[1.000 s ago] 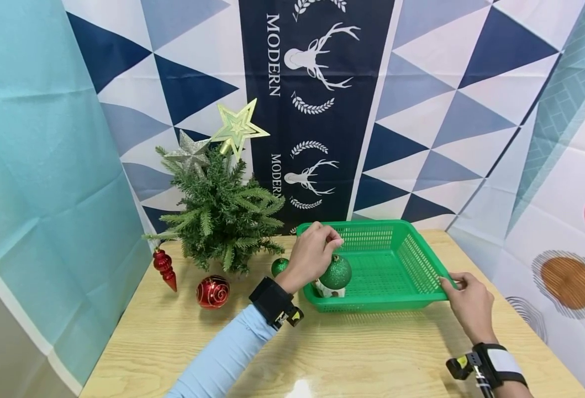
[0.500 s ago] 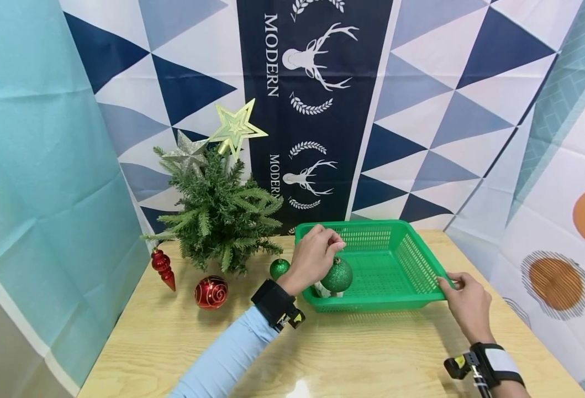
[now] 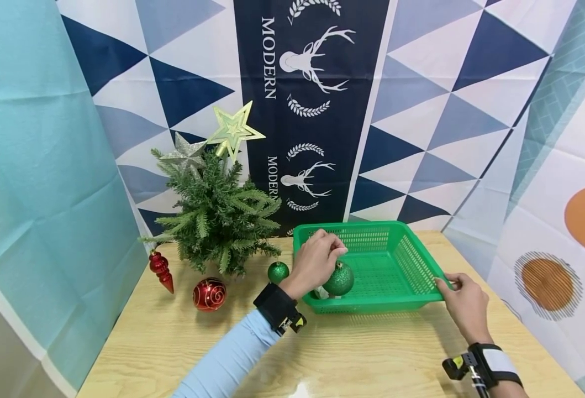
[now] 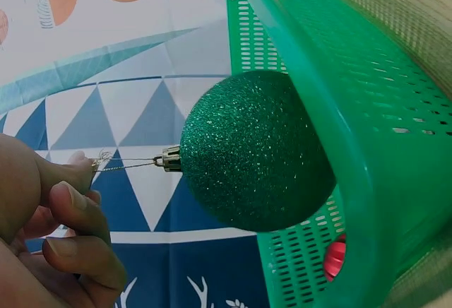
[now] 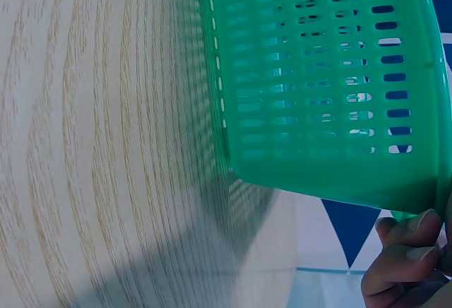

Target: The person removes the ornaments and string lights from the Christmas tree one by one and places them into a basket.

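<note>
Two hands, left grip (image 3: pixel 317 260) pinching bauble (image 3: pixel 338 278)

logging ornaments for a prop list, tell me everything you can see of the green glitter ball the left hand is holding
The green glitter ball is a round ornament coated in fine green glitter, with a small gold metal cap and a thin wire loop. The left hand pinches that loop, so the ball hangs just inside the near left corner of the green basket, close to its slotted wall. It looks whole and clean.

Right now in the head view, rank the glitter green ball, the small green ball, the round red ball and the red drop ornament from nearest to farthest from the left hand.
1. Glitter green ball, hanging from the left hand.
2. Small green ball, just left of it.
3. Round red ball, farther left on the table.
4. Red drop ornament, leftmost, below the tree.
</note>
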